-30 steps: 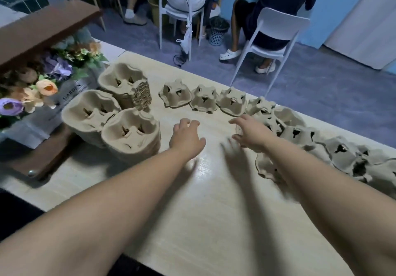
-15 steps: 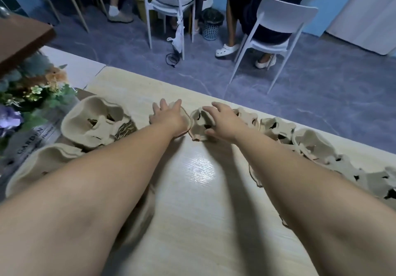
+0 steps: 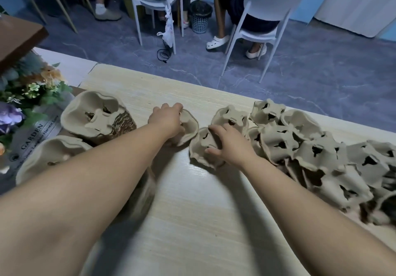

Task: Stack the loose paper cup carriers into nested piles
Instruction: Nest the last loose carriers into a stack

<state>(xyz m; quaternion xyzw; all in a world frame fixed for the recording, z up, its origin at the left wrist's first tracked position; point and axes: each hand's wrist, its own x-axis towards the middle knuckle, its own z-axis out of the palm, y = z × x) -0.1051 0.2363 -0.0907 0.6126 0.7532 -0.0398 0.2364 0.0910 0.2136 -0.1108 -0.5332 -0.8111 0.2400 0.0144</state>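
Left hand [image 3: 169, 121] grips 1 tan moulded-pulp cup carrier [image 3: 191, 123] by its rim; right hand [image 3: 230, 145] clasps the 2nd carrier [image 3: 198, 151], probably so the 2 can be nested.

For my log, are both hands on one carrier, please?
No, the left hand grips the left carrier, the right hand the neighbouring carrier.

The left forearm [image 3: 96, 179] hides most of the nearest carrier stack [image 3: 49, 153].

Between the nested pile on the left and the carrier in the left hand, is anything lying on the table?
No: in the head view only bare table and the left hand itself sit between nested pile and carrier.
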